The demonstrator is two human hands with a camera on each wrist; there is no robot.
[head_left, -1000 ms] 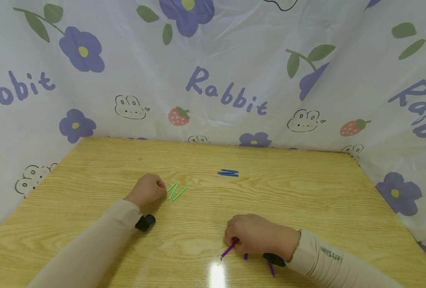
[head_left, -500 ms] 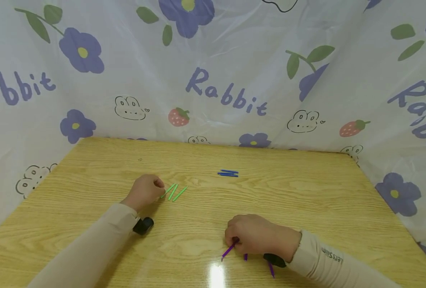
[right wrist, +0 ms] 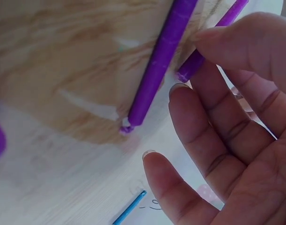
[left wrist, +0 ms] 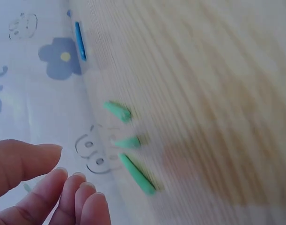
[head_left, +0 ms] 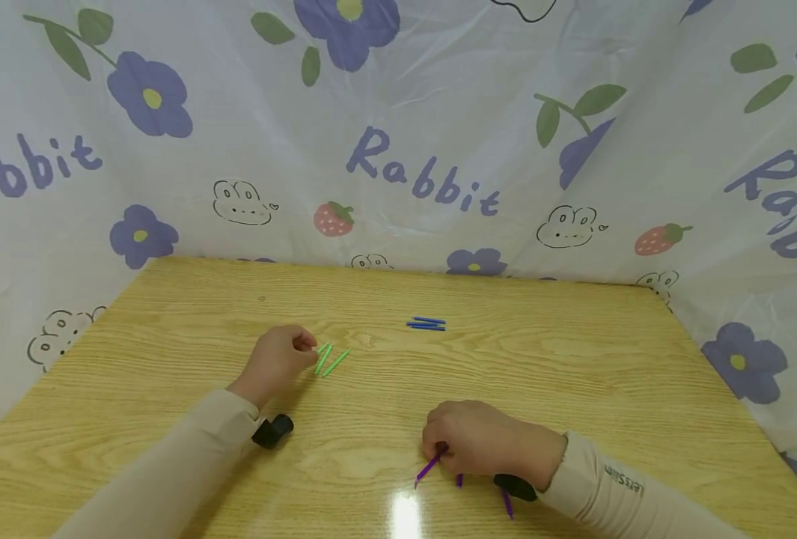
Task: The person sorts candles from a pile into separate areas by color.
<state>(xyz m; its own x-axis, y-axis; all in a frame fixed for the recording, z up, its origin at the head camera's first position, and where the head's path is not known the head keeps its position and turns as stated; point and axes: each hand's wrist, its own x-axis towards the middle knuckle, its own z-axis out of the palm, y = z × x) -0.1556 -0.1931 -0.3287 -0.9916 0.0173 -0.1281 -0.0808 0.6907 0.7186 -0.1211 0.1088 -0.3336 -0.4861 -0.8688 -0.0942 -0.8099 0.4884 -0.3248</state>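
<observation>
In the head view my left hand [head_left: 280, 363] is just left of three thin green candles [head_left: 337, 363], partly covering the leftmost one. The left wrist view has its thumb and fingertips slightly apart with nothing between them, and the green candles [left wrist: 138, 176] lying on the table beyond. My right hand [head_left: 472, 438], near the table's front, pinches a purple candle [right wrist: 192, 66] between thumb and fingers; its lower end [head_left: 429, 469] sticks out towards the front. Two more purple candles lie under and beside this hand, one [head_left: 459, 480] by the palm, another [head_left: 508, 503] below the wrist.
Several blue candles [head_left: 428, 324] lie together towards the back of the wooden table [head_left: 560, 344]. A white cloth [head_left: 425, 97] printed with rabbits and flowers hangs behind the table and along its sides. Light glares off the front of the tabletop.
My left hand draws back slightly left, then shifts right again over the lower part of the leftmost green candle. My right hand stays nearly still with the purple candle.
</observation>
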